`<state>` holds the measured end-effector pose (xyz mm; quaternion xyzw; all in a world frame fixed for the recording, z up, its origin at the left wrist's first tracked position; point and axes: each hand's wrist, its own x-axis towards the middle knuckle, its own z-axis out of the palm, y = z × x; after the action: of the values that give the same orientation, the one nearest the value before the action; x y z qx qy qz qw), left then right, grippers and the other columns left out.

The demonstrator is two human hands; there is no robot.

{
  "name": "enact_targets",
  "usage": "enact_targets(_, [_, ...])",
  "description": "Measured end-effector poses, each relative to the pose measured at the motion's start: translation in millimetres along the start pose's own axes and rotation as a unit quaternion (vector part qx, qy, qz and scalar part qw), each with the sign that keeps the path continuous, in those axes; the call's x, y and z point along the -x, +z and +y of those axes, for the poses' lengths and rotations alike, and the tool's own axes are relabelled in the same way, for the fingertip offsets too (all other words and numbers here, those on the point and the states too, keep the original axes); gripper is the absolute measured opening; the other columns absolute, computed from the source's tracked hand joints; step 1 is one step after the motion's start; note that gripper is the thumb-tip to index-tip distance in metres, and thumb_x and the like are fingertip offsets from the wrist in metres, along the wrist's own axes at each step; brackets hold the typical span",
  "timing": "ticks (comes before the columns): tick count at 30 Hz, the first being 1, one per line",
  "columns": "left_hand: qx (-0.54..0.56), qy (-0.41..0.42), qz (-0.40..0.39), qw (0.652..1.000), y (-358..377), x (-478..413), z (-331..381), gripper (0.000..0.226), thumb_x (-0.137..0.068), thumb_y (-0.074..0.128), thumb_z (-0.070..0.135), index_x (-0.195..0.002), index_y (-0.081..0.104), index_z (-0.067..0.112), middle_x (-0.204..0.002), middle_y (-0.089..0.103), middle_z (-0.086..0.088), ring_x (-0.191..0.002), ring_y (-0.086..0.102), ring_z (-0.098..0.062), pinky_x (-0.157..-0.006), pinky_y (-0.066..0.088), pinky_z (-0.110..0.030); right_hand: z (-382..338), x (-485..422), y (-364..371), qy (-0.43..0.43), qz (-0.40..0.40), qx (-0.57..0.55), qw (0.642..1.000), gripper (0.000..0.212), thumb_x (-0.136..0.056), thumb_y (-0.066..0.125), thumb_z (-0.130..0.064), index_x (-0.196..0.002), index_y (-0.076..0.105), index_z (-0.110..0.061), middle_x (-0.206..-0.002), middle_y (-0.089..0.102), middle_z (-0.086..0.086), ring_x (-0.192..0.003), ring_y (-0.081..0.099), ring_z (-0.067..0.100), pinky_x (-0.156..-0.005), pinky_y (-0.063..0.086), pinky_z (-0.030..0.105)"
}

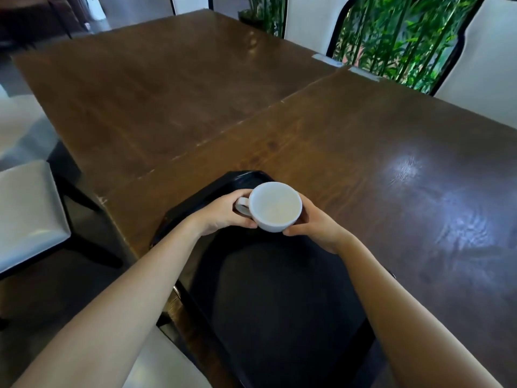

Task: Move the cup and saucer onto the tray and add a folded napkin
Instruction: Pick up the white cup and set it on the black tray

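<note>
A white cup (pixel 275 205) is held over the far end of a black tray (pixel 274 298) that lies on the brown wooden table (pixel 363 152). My left hand (pixel 223 212) grips it at the handle side, which points left. My right hand (pixel 313 224) cups its right side and underside. The cup looks empty. No saucer and no napkin are in view. Whether the cup touches the tray I cannot tell.
White-cushioned chairs stand at the left (pixel 25 214) and behind the table at the right (pixel 486 60). Green bamboo plants (pixel 397 35) rise beyond the far edge. A seam (pixel 251 119) runs across the tabletop.
</note>
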<state>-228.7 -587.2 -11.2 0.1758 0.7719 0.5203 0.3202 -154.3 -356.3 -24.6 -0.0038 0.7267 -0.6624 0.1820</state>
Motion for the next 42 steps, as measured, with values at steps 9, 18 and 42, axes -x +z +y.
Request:
enact_targets(9, [-0.039,0.003,0.012,0.999,1,-10,-5,0.071,-0.066,0.082,0.013,-0.125,0.048,0.032,-0.134,0.045,0.002,-0.121,0.044,-0.014,-0.101,0.038,-0.034,5,-2,-1,0.01,0.023,-0.001,1.0,0.086,-0.069,0.073,0.004,-0.134,0.035,-0.037,-0.14,0.038,-0.003,-0.13,0.036,0.016,-0.113,0.032,0.043])
enact_targets(18, [-0.011,-0.011,0.005,1.0,3,-15,1,0.066,-0.063,0.083,0.014,-0.111,0.051,0.045,-0.115,0.056,0.019,-0.1,0.054,0.009,-0.071,0.045,-0.009,5,-5,-10,0.041,0.026,-0.01,0.999,0.084,-0.073,0.07,0.005,-0.137,0.032,-0.034,-0.135,0.041,-0.008,-0.131,0.034,0.016,-0.11,0.033,0.039])
enact_targets(42, [-0.327,-0.105,0.003,0.939,-19,5,126,0.06,-0.082,0.069,0.016,-0.135,0.04,0.018,-0.136,0.048,-0.007,-0.115,0.05,-0.026,-0.084,0.049,-0.035,-83,67,-59,0.184,0.066,0.2,0.96,0.088,-0.079,0.07,-0.007,-0.147,0.018,-0.026,-0.154,0.027,0.002,-0.14,0.028,0.02,-0.113,0.03,0.041])
